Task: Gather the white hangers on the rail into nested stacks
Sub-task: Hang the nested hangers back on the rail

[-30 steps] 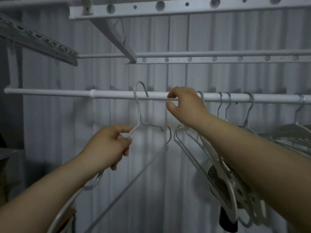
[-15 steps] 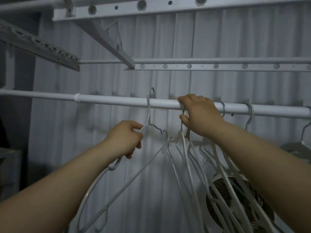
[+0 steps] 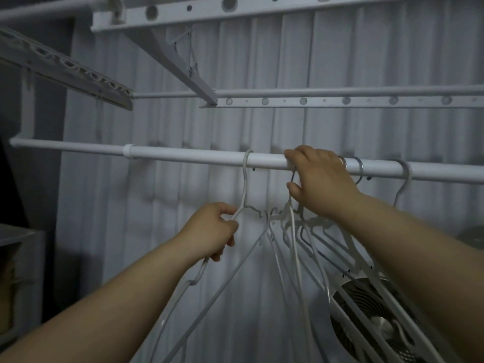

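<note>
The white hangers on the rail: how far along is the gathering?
Done: a bunch hangs together, gripped by the right hand. In hand: the left hand grips one separate hanger, hooked on the rail. Left: hooks further right hang apart.

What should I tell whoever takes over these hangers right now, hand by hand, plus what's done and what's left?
Left hand grips the shoulder of a single hanger, whose hook is over the rail.
Right hand is up at the rail, pinching the hooks of the bunched hangers.
Done: several hangers are nested under the right hand.
Left: slide the single hanger into the bunch. Other hooks hang further right, not yet gathered.
</note>
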`<action>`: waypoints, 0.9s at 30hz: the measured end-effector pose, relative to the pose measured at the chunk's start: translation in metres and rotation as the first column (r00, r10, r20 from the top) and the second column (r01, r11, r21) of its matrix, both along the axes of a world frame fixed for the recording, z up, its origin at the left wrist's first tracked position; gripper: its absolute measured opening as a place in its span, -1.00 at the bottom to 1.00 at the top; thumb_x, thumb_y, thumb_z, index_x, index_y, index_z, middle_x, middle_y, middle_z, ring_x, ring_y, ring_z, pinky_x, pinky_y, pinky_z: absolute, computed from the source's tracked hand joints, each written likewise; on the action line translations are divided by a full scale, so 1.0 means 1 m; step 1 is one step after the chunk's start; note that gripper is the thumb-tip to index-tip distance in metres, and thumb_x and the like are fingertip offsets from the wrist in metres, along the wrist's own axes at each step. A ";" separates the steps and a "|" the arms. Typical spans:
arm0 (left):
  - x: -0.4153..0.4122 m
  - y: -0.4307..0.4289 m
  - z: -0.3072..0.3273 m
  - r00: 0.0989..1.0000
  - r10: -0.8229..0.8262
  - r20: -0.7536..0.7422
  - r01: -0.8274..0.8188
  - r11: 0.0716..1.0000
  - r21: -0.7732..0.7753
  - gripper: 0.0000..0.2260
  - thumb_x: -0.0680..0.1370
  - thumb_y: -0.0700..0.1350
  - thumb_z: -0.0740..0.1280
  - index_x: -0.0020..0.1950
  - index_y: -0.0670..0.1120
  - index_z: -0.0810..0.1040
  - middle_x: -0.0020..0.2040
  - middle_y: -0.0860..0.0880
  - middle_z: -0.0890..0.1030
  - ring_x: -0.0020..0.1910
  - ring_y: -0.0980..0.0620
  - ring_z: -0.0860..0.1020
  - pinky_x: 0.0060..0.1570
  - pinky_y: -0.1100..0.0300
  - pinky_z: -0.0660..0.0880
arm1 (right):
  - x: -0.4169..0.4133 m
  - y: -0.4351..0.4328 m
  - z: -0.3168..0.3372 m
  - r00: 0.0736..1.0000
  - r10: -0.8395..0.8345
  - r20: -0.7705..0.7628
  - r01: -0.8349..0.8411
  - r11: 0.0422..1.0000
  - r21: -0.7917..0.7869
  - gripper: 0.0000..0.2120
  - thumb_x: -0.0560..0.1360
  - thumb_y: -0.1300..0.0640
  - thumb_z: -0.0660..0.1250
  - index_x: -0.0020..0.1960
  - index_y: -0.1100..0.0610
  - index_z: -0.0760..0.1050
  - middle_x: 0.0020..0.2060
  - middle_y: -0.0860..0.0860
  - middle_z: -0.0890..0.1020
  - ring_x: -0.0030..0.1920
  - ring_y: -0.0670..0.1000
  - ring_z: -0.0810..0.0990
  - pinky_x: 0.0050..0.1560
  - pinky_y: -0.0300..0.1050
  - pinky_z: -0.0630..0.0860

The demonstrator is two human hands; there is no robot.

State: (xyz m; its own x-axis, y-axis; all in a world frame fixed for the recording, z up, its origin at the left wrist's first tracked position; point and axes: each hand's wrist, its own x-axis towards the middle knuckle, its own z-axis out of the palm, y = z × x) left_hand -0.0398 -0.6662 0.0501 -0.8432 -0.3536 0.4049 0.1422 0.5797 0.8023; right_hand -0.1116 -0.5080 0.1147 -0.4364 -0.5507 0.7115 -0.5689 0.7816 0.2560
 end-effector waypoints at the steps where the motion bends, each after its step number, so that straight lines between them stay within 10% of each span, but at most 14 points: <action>1: 0.001 0.001 0.000 1.000 -0.008 0.013 0.008 1.000 -0.015 -0.67 0.55 -0.20 0.21 0.32 -0.10 0.38 -0.41 -0.04 0.50 -0.73 0.17 0.34 -0.66 0.36 0.36 | 0.000 0.000 0.000 1.000 0.002 -0.002 -0.002 1.000 -0.003 -0.49 0.52 0.06 0.20 0.43 0.10 0.18 0.34 0.06 0.36 0.29 0.10 0.35 0.34 -0.09 0.15; 6: 0.006 0.009 -0.001 0.997 0.037 0.066 -0.023 0.979 -0.204 -0.58 0.55 -0.09 0.23 0.40 -0.08 0.28 -0.25 -0.05 0.57 -0.55 0.12 0.48 -0.59 0.40 0.37 | 0.001 0.001 -0.001 1.000 0.012 0.013 -0.012 1.000 -0.018 -0.46 0.51 0.03 0.21 0.44 0.11 0.16 0.37 0.07 0.33 0.31 0.12 0.35 0.37 -0.06 0.15; 11: -0.007 0.014 -0.009 0.984 0.175 -0.024 -0.165 0.856 -0.490 -0.71 0.59 -0.13 0.13 0.28 -0.17 0.41 0.21 -0.14 0.55 0.16 -0.08 0.52 0.09 0.20 0.43 | 0.000 0.001 -0.002 1.000 -0.005 -0.022 0.005 1.000 -0.009 -0.46 0.52 0.00 0.20 0.44 0.11 0.15 0.36 0.07 0.33 0.29 0.12 0.36 0.33 -0.04 0.20; 19: -0.004 -0.025 -0.011 0.976 0.214 -0.042 -0.214 0.903 -0.373 -0.72 0.60 -0.18 0.09 0.22 -0.21 0.48 0.04 -0.22 0.60 0.00 -0.16 0.57 -0.18 0.27 0.35 | -0.001 0.004 -0.007 0.999 -0.001 -0.040 -0.001 0.999 -0.046 -0.44 0.50 0.07 0.27 0.44 0.14 0.19 0.37 0.10 0.34 0.31 0.15 0.35 0.32 -0.01 0.20; 27: 0.023 -0.099 -0.006 0.966 0.256 -0.039 -0.258 0.937 -0.237 -0.79 0.59 -0.24 0.09 -0.20 -0.14 0.44 -0.46 -0.03 0.39 -0.58 0.14 0.34 -0.77 0.46 0.17 | -0.005 -0.010 -0.010 0.996 -0.057 -0.069 0.050 0.993 -0.107 -0.44 0.36 0.20 0.44 0.31 0.29 0.39 0.24 0.26 0.51 0.17 0.31 0.49 0.23 0.15 0.33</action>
